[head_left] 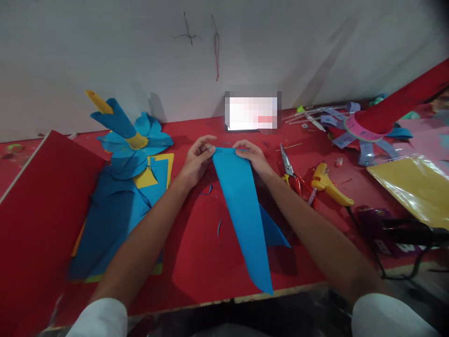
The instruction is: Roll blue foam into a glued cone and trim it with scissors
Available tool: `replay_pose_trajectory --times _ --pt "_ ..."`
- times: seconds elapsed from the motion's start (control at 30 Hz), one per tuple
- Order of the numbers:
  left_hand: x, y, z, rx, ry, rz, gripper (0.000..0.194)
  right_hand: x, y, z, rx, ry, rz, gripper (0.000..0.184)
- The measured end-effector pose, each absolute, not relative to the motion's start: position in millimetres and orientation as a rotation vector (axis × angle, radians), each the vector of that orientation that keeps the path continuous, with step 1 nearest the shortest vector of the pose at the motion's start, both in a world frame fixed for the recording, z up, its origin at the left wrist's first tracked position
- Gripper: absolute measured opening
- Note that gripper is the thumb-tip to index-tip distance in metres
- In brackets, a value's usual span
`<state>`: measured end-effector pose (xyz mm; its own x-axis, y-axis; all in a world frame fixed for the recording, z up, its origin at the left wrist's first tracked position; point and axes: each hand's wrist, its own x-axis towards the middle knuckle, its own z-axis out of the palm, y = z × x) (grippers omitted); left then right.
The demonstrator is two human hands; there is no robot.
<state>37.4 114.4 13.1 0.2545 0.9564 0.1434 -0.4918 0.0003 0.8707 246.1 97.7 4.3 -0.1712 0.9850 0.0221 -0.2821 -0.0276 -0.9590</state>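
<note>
A long strip of blue craft sheet (242,206) hangs toward me over the red table (192,243). My left hand (199,157) pinches its far left corner between thumb and fingers. At the far right corner, my right hand (251,154) grips the same sheet. Another blue piece (273,229) shows behind the strip, below my right forearm; I cannot tell whether the two are joined. Thin blue offcuts (219,229) lie on the table left of the strip.
Scissors (286,161) and a yellow glue gun (328,185) lie to the right, its cord running forward. A blue-and-yellow paper flower (135,140) and blue sheets (112,224) are at left. A lit screen (251,112) leans on the wall. A wrapped yellow pack (417,187) sits far right.
</note>
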Motion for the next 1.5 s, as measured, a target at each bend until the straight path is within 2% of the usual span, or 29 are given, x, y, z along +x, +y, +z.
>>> replay_pose_trajectory --times 0.2,0.43,0.57,0.8,1.07,1.2,1.5 --pt "36 113 17 0.966 0.548 1.215 0.049 247 99 0 -0.884 -1.162 1.42 0.037" --pt "37 113 18 0.958 0.547 1.23 0.057 236 93 -2 -0.95 -1.369 1.399 0.051" --pt "36 112 17 0.979 0.548 1.197 0.061 228 85 1 -0.927 -1.418 1.396 0.047" --pt "37 112 12 1.03 0.598 1.164 0.056 227 76 14 -0.928 -1.543 1.396 0.044" --pt "36 118 5 1.109 0.678 1.228 0.045 230 84 5 -0.942 -1.334 1.582 0.059" --pt "34 119 3 1.177 0.708 1.228 0.039 231 84 3 -0.88 -1.356 1.66 0.053" --pt "32 121 -3 1.211 0.678 1.2 0.035 229 76 9 -0.789 -1.316 1.879 0.055"
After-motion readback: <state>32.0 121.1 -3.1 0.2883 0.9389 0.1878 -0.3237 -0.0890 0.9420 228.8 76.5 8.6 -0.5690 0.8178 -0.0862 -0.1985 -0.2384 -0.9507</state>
